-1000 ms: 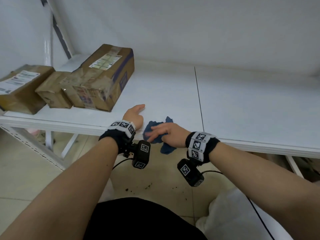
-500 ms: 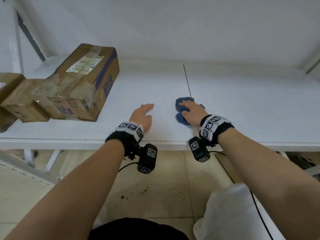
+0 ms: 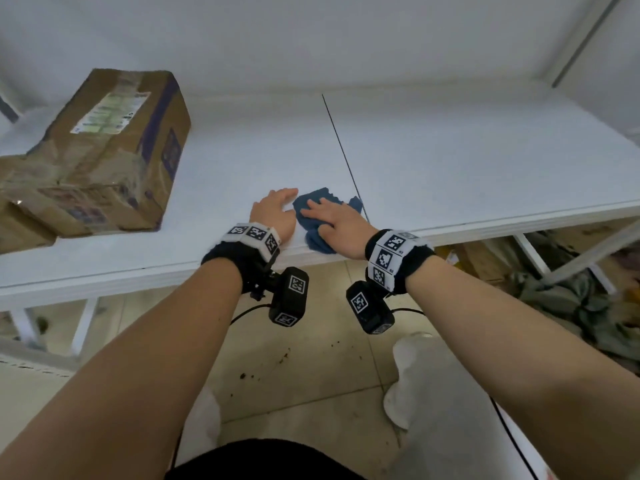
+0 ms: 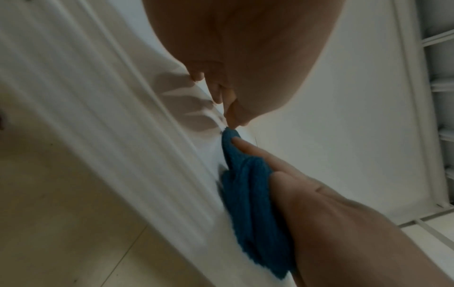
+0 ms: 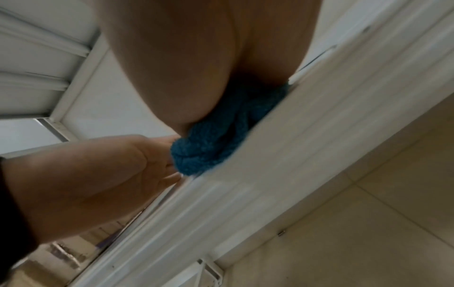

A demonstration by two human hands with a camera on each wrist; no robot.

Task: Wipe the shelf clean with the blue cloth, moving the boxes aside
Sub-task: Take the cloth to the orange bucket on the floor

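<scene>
On the white shelf [image 3: 450, 161], near its front edge, lies the crumpled blue cloth [image 3: 313, 237]. My right hand [image 3: 329, 213] presses flat on it with straight fingers, and part of the cloth hangs over the edge. My left hand [image 3: 277, 206] rests flat on the shelf right beside the cloth, touching its left side. A taped cardboard box [image 3: 104, 150] stands at the left, well away from both hands. The left wrist view shows the cloth [image 4: 250, 194] under the right hand [image 4: 319, 203]. In the right wrist view the cloth [image 5: 216, 136] bulges from under the palm.
A dark seam [image 3: 341, 147] runs front to back across the shelf, just right of the cloth. A second box [image 3: 20, 233] peeks out at the lower left. Under the shelf on the right lie cartons and crumpled fabric [image 3: 571, 299]. Dirt specks [image 3: 263, 372] dot the tiled floor.
My right hand has drawn the cloth from the seam back toward the front edge and leftward, up against my left hand. The left hand has stayed flat on the shelf.
</scene>
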